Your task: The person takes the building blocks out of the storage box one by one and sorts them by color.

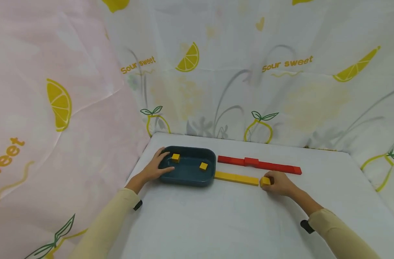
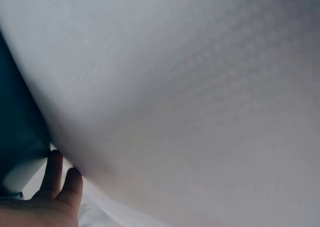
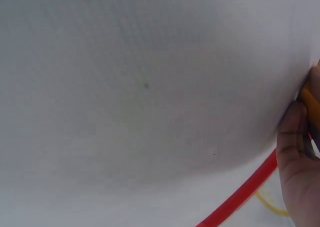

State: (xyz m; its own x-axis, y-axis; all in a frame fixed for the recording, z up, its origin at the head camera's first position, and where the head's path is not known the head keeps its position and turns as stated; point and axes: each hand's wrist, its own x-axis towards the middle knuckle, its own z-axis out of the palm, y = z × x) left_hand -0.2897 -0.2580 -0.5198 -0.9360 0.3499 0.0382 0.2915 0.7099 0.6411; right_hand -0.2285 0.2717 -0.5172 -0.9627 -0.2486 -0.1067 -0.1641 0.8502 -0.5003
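A dark blue rectangular tray (image 1: 187,181) sits on the white table with two yellow blocks, one block (image 1: 175,158) near its left end and another block (image 1: 203,166) towards the right. My left hand (image 1: 154,168) holds the tray's left end, thumb and index finger reaching over the rim; in the left wrist view, two fingers (image 2: 70,187) lie beside the tray's wall. Between the fingertips of my right hand (image 1: 279,183) is a yellow block (image 1: 265,181), right at the end of a yellow row (image 1: 237,178). In the right wrist view, the fingers partly hide this block (image 3: 311,104).
Behind the yellow row runs a longer red row (image 1: 271,166), with one red piece (image 1: 251,161) standing higher than the others. Lemon-printed cloth (image 1: 223,90) hangs behind the table and along its left side. Each wrist carries a small black device.
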